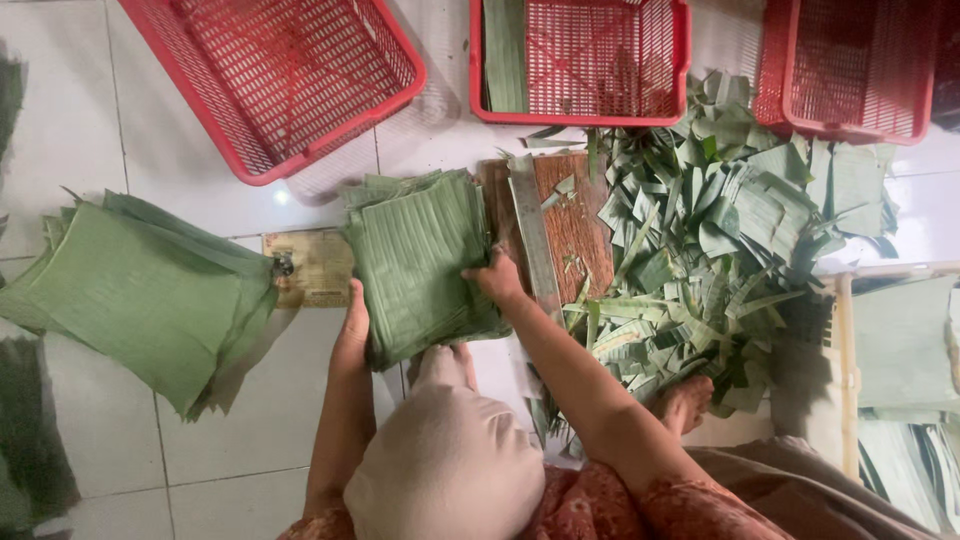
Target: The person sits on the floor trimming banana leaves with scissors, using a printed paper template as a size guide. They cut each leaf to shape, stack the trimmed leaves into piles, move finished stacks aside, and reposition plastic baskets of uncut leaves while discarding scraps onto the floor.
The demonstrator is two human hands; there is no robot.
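Green leaf stack gripped between left hand and right hand.

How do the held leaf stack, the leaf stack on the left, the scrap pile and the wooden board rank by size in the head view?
1. Scrap pile, the widest spread.
2. Left leaf stack.
3. Held leaf stack, between the left hand and right hand.
4. Wooden board, though leaves partly cover it, so its rank is unsure.

Leaf stack betw. hands, scraps right (baskets behind).
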